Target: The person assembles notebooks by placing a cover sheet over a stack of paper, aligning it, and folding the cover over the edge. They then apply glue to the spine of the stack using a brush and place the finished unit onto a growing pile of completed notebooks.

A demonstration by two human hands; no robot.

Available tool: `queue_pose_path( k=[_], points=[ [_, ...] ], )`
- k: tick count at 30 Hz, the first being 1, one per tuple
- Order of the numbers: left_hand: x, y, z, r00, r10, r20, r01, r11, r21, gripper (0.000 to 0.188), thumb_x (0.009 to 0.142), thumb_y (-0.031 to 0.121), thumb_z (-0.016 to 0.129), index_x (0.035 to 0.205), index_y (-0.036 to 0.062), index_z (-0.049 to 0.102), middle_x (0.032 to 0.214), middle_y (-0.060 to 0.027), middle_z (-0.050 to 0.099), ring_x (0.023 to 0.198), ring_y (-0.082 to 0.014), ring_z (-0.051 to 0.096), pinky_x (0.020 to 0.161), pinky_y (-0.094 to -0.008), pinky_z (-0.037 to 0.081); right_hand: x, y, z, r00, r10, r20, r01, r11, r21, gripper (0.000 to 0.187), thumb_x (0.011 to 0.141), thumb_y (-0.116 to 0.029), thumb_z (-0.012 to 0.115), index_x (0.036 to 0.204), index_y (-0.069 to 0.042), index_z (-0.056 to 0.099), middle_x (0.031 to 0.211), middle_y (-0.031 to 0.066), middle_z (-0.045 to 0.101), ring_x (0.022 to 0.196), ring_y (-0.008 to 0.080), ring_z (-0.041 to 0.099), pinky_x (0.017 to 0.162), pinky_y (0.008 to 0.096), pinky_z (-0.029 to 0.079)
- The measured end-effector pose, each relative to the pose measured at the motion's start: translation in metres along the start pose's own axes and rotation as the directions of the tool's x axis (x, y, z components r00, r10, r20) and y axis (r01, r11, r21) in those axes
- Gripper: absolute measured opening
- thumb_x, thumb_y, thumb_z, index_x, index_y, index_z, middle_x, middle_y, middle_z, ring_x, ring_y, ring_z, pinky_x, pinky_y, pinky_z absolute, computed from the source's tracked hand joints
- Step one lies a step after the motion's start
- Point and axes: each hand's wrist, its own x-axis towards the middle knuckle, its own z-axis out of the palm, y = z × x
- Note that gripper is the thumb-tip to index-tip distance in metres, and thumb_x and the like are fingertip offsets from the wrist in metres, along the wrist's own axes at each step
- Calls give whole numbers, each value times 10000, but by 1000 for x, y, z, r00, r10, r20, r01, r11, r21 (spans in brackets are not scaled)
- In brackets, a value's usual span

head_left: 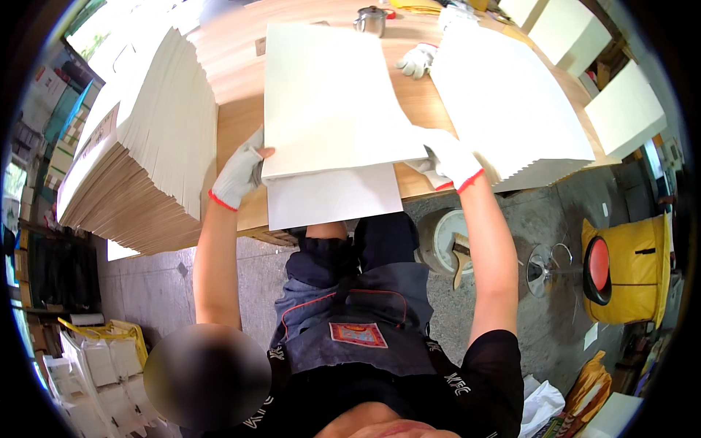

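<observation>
A large white sheet of paper or card [328, 102] lies in front of me over the table, its near edge slightly raised. My left hand [241, 171], in a white glove with a red cuff, closes on its left near corner, the bare thumb tip showing. My right hand [453, 159], gloved the same way, grips the near right corner; its fingers are partly hidden. Under the held sheet another white sheet [336, 198] sticks out past the table's front edge. Whether the held piece is one sheet or several together, I cannot tell.
A tall stack of sheets [146, 139] stands at left on the wooden table [237, 117], a broad white stack [511, 102] at right. Beyond are a white glove [418, 60] and a metal pot [372, 20]. Below stand a bucket with a brush [442, 244] and a stool [599, 270].
</observation>
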Motion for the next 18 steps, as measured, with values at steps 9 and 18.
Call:
queue_pose_path(
  k=[9,18],
  points=[
    [-18,-24,-31,953,-32,-303,156,905,395,338,953,118,559,1261,-17,531,1133,-128,644,984,-189,640,821,-282,511,24,18,40,971,-217,96,166,332,-928,554,883,-557,535,1026,-68,754,1555,108,389,1500,345,158,1151,494,73],
    [-42,-32,-16,868,400,-294,309,27,951,505,864,371,711,1221,38,583,1207,-152,614,1101,-303,590,892,-395,497,-3,28,57,892,-450,-49,103,306,-946,352,861,-360,699,1036,-55,689,1366,98,585,1360,310,429,1099,451,310]
  ],
)
